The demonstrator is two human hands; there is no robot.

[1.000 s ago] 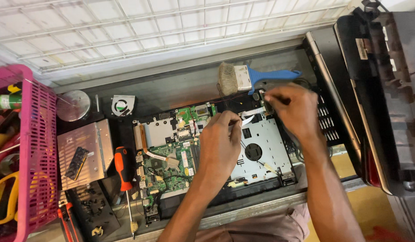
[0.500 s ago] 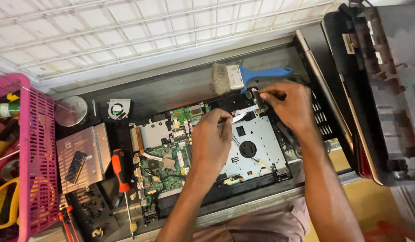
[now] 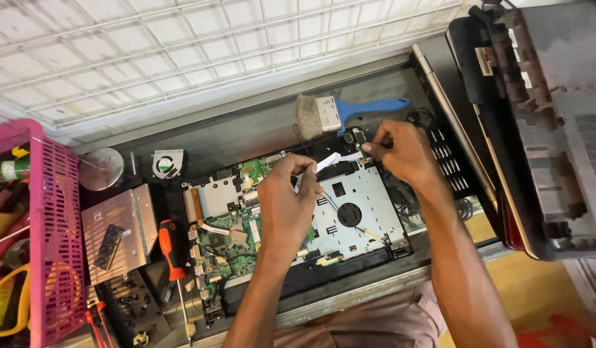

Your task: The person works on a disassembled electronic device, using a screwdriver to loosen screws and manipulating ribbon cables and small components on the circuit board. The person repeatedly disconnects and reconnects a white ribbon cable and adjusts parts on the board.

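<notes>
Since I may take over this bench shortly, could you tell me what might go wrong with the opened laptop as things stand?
The left hand and right hand both pinch the thin white ribbon cable over the green circuit board; pulled at an angle, it could crease or tear. The red-handled screwdriver lies right beside the board and might roll onto it. Small loose screws lie on the black panel near the bench edge and could be knocked off.

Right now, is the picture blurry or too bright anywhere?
Head view: sharp on both hands, left hand and right hand, and the green circuit board; the white grille at top looks washed out by bright light; edges bend slightly.
</notes>
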